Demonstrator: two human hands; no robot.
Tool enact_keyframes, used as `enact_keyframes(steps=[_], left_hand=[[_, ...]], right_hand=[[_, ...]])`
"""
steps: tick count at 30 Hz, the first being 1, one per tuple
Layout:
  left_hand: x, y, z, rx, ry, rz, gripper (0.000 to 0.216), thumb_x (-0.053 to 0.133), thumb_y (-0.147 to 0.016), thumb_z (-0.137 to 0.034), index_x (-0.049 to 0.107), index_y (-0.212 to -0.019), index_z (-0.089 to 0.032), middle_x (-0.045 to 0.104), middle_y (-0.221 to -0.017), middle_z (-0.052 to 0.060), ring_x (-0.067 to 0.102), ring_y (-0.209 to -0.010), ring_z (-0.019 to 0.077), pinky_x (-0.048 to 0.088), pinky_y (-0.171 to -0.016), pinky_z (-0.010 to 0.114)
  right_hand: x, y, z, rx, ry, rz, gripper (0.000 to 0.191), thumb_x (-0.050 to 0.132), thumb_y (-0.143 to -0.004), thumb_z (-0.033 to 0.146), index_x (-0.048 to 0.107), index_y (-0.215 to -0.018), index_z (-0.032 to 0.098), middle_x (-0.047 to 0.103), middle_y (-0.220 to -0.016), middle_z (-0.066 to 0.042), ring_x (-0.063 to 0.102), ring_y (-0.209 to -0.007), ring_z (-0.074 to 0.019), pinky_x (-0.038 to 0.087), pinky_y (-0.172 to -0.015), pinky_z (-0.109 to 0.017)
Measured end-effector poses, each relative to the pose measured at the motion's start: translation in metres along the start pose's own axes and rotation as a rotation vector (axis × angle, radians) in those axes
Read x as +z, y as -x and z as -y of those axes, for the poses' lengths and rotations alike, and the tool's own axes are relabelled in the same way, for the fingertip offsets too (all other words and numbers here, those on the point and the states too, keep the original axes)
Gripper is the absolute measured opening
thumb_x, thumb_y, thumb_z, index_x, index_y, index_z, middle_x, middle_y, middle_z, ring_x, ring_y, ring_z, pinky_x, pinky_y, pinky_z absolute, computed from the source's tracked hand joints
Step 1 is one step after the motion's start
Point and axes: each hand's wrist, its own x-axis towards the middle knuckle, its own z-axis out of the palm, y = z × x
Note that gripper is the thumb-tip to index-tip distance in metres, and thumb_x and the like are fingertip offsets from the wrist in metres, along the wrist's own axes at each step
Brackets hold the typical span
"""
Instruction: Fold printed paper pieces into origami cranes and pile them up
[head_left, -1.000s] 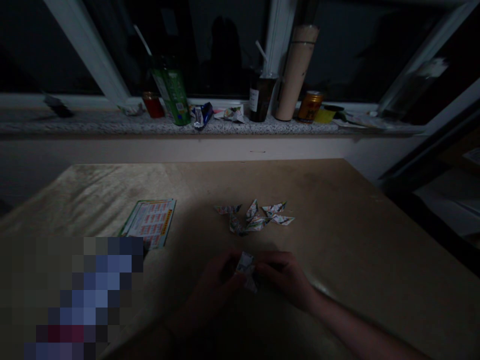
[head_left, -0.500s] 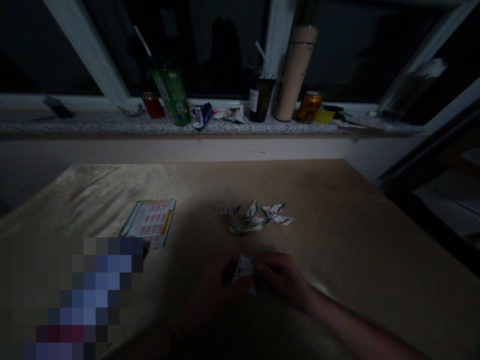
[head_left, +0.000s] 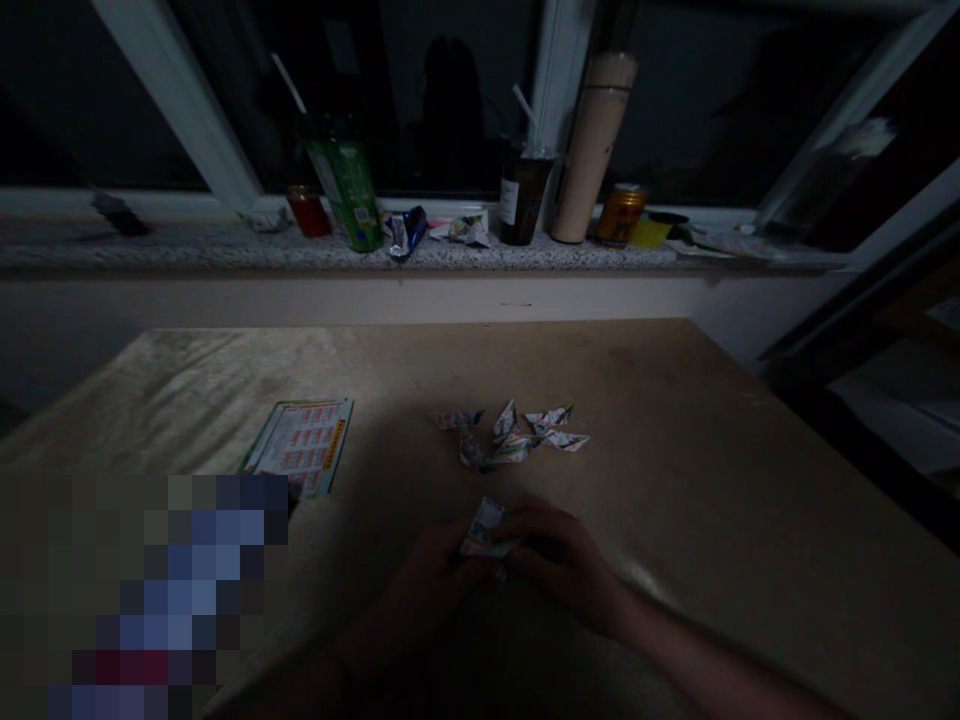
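Observation:
Between my hands, near the front of the table, is a small folded piece of printed paper (head_left: 486, 528). My left hand (head_left: 439, 575) grips its left and lower side, the fingers dim in shadow. On its right edge the fingers of my right hand (head_left: 559, 550) are closed, fingertips lying over the paper. Just beyond my hands lie several folded paper pieces with pointed ends: one on the left (head_left: 466, 435), one in the middle (head_left: 511, 435) and one on the right (head_left: 556, 428).
A printed sheet (head_left: 307, 440) lies on the table (head_left: 652, 400) to the left, beside a pixelated area. Along the windowsill (head_left: 442, 258) stand a green bottle (head_left: 352, 190), a dark cup with a straw (head_left: 521, 200), a tall beige flask (head_left: 592, 150) and an orange can (head_left: 621, 215).
The paper in my hands has been turned, with more of its printed face showing. My right fingers have moved across its top. The pieces on the table lie as before.

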Motion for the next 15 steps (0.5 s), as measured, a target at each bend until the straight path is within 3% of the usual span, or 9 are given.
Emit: enact_keyframes(steps=[10, 15], left_hand=[[0.0011, 0.0013, -0.0004, 0.086, -0.127, 0.031, 0.036, 0.042, -0.087, -0.038, 0.063, -0.072, -0.014, 0.061, -0.068, 0.0, 0.054, -0.064, 0.0139, 0.037, -0.059, 0.018], [0.0022, 0.0002, 0.0034, 0.043, -0.126, -0.017, 0.04, 0.04, -0.088, -0.042, 0.062, -0.071, -0.014, 0.062, -0.067, 0.0, 0.054, -0.061, 0.0132, 0.037, -0.056, 0.017]], right_hand=[[0.0027, -0.0033, 0.0021, 0.006, 0.068, -0.031, 0.025, 0.058, -0.083, 0.029, 0.068, -0.066, 0.015, 0.061, -0.07, -0.005, 0.057, -0.064, -0.0125, 0.044, -0.056, -0.021], [0.0071, -0.0017, -0.0018, 0.13, 0.004, -0.112, 0.018, 0.065, -0.076, 0.034, 0.064, -0.072, 0.017, 0.062, -0.072, -0.002, 0.057, -0.065, -0.0132, 0.045, -0.057, -0.022]])
